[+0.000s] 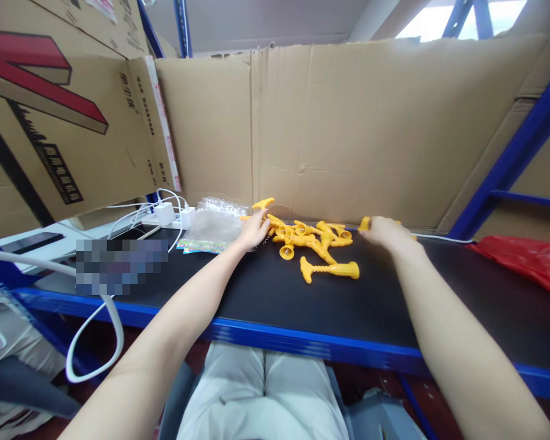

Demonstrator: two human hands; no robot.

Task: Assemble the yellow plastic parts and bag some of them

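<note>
Head view: right hand [385, 233] (fingertips hidden)

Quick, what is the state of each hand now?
Left hand: open, fingers resting on the yellow plastic parts.
Right hand: closed around one yellow part at the pile's right edge.

Black printed lettering on the cardboard box [50, 140], too blurred to read

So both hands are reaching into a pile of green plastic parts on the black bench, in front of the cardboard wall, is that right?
Not quite: the plastic parts are yellow, not green, as the head view shows. The left hand and right hand do reach into them on the black bench, before the cardboard wall.
</note>
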